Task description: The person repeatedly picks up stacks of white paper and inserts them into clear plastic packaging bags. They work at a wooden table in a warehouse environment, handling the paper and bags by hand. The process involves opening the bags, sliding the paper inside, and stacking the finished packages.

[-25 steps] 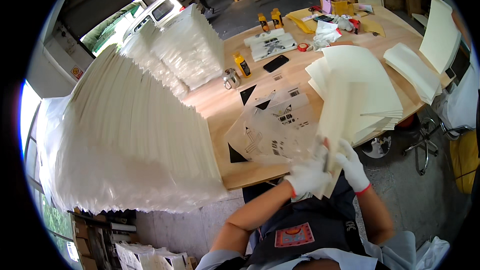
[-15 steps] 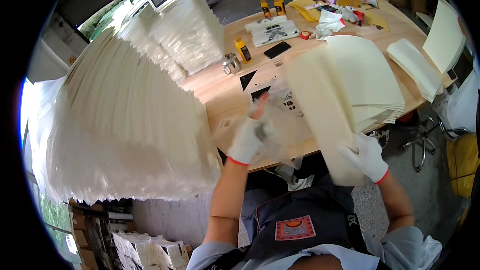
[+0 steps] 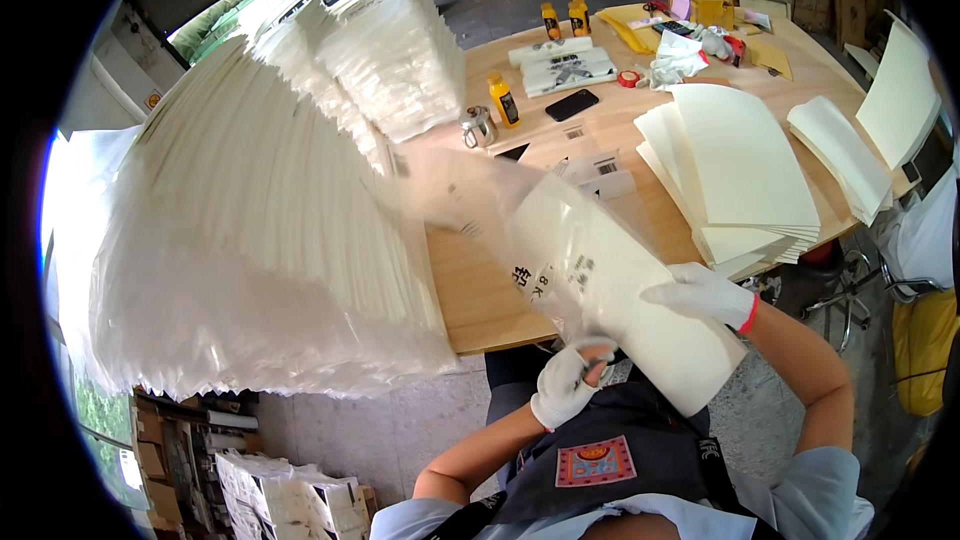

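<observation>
A sheaf of cream paper (image 3: 645,325) slants across the table's front edge, its far end inside a clear plastic bag (image 3: 480,195) with dark print. My right hand (image 3: 700,295), in a white knitted glove, grips the sheaf along its right side, thumb on top. Close to my apron, my left hand (image 3: 572,380) is curled with bare fingertips showing, pinching the near edge of the bag beside the paper. The bag's far end is blurred and billows leftward. More flat bags (image 3: 610,185) lie on the table beyond it.
A tall stack of filled bags (image 3: 270,230) rises at my left, another (image 3: 390,60) behind it. Fanned cream sheets (image 3: 745,165) lie at right. Farther back are a metal mug (image 3: 478,127), an orange bottle (image 3: 503,100), a black phone (image 3: 572,105) and rolled white bags (image 3: 568,70).
My left hand has come down and toward my body. The paper has tilted leftward, and its far end is now inside the bag. My right hand has shifted slightly up and left.
</observation>
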Tool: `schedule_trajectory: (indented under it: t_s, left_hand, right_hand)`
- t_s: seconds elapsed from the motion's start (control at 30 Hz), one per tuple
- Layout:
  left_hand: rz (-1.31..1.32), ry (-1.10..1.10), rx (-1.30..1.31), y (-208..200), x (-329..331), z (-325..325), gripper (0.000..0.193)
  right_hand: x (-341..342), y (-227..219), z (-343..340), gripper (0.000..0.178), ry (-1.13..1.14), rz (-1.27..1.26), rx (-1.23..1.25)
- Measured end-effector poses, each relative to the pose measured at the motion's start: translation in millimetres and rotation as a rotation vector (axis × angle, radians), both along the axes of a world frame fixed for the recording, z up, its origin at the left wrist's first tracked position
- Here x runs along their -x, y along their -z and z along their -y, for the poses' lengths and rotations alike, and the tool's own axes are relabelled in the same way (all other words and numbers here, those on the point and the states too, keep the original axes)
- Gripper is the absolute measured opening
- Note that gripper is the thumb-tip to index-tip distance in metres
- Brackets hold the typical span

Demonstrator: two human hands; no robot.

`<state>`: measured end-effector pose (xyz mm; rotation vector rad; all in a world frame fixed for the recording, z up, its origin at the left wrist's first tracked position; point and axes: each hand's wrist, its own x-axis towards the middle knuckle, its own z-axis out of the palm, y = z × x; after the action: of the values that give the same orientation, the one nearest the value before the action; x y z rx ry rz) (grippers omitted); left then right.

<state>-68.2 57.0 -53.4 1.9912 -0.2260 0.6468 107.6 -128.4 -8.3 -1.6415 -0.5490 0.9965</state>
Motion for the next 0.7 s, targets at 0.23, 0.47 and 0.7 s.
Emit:
schedule_trajectory:
  t_s: [0.23, 0.47, 0.7]
  left_hand:
    - [-0.133, 0.066, -0.309, -56.6, -64.4, 21.8, 0.045]
    - [-0.317, -0.022, -0.083, -24.3, -77.5, 1.9, 0.021]
    - [-0.127, -0.024, -0.418, 47.4, -8.1, 3.6, 0.022]
  right_hand:
    - [23.2, 21.9, -63.9, 0.041, 0.027, 0.966, 0.382]
    - [66.9, 53.0, -47.6, 0.044, 0.048, 1.382, 0.276]
    - [51.4, 98.5, -8.2, 0.031, 0.276, 1.279, 0.594]
